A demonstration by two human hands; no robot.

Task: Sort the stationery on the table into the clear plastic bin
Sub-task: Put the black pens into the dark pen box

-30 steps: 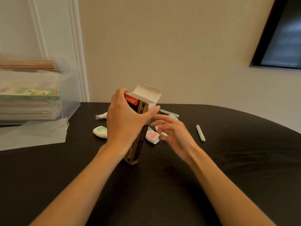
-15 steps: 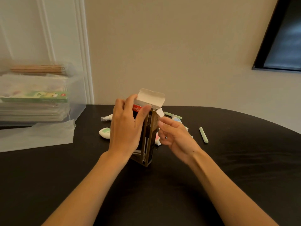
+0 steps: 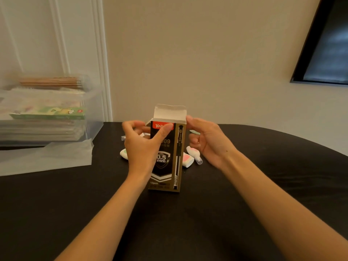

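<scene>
Desk (image 3: 56, 213): dark, rounded top; carries all items below.

Clear plastic bin (image 3: 94, 117): far left on the desk, already stocked. We count a bundle of wooden pencils (image 3: 50, 82) on top, a green flat box (image 3: 49, 113) beneath, and flat packs under that. A translucent sheet (image 3: 45, 159) lies in front.

Pen box (image 3: 165, 157): black and gold, marked 0.5 mm and 12 pcs, upright mid-desk, top flap raised. A second ago it leaned with a side toward us; now its front faces us squarely. We judge it is being closed up for the bin.

Left hand (image 3: 139, 147): grasping the pen box, thumb on its front.

Right hand (image 3: 209, 142): fingertips at the box's upper right corner; whether it grips we cannot tell.

Correction tapes (image 3: 188, 160): small, loose behind the box, not yet sorted.
</scene>
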